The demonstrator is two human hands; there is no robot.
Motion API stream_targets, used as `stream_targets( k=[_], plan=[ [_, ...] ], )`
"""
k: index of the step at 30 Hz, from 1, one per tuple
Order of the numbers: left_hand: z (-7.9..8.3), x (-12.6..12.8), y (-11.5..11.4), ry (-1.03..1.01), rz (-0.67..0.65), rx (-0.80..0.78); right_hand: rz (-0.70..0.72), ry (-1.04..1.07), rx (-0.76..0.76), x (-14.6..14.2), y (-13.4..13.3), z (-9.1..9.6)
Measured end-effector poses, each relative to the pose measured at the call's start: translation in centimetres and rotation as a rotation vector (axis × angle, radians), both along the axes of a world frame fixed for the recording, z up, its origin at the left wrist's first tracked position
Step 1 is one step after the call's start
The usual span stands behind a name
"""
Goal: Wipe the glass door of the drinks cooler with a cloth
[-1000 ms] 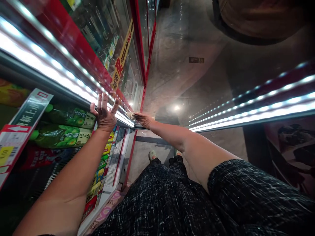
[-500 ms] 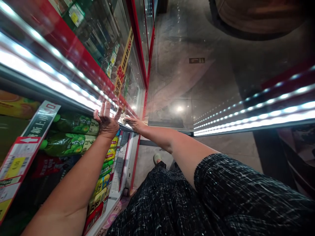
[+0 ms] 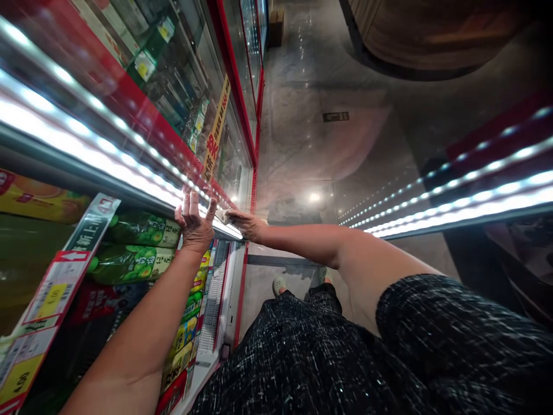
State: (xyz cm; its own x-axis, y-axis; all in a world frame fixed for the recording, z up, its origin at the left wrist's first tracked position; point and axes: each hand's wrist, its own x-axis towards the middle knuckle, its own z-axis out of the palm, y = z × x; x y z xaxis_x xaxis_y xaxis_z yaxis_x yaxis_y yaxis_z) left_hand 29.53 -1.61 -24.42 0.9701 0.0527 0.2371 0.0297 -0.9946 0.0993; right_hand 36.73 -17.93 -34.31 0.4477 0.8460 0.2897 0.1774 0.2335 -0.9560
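My left hand (image 3: 195, 223) is raised to the lit edge of a cooler's glass door (image 3: 129, 173), its fingers bent over the bright strip and its thumb to the right. Close beside it, my right hand (image 3: 247, 223) reaches across from the right to the same door. Its fingers are bunched around something pale at the door's edge, too small and bright to name. Below my left forearm, green drink bottles (image 3: 133, 262) lie on their sides in view, along with rows of colourful packs (image 3: 190, 328) inside the cooler.
A price rail (image 3: 56, 288) with red and yellow tags crosses the left side. A yellow sticker strip (image 3: 217, 124) is on the glass. Red-framed cooler doors (image 3: 259, 115) continue ahead. My shoes (image 3: 279, 286) stand on grey floor (image 3: 298, 150). A round dark wooden base (image 3: 432, 40) is at the upper right.
My view has shifted, so the cooler and both hands sit slightly lower and farther right. Both of my shoes now show. The hands keep their places on the door, and my right elbow has moved outward.
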Motion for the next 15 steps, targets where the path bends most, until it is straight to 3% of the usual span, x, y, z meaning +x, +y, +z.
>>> stream_targets(
  k=[2,5,8,11,15],
  plan=[
    [0.0,0.0,-0.2,-0.011,0.009,-0.019,-0.084,-0.043,-0.059,-0.1,-1.3,1.6],
    [0.3,-0.1,-0.6,-0.010,0.013,-0.062,-0.154,-0.505,-0.291,-0.4,-4.1,2.9],
    [0.7,-0.2,-1.0,0.016,0.009,-0.103,-0.152,-0.847,-0.542,-0.8,-7.4,2.4],
    [1.1,-0.4,-1.6,0.028,0.012,-0.117,-0.098,-0.959,-0.662,-0.7,-9.8,1.2],
    [1.0,-0.5,-2.5,0.004,0.020,-0.083,-0.119,-0.971,-0.648,-0.1,-11.1,0.7]
  ],
)
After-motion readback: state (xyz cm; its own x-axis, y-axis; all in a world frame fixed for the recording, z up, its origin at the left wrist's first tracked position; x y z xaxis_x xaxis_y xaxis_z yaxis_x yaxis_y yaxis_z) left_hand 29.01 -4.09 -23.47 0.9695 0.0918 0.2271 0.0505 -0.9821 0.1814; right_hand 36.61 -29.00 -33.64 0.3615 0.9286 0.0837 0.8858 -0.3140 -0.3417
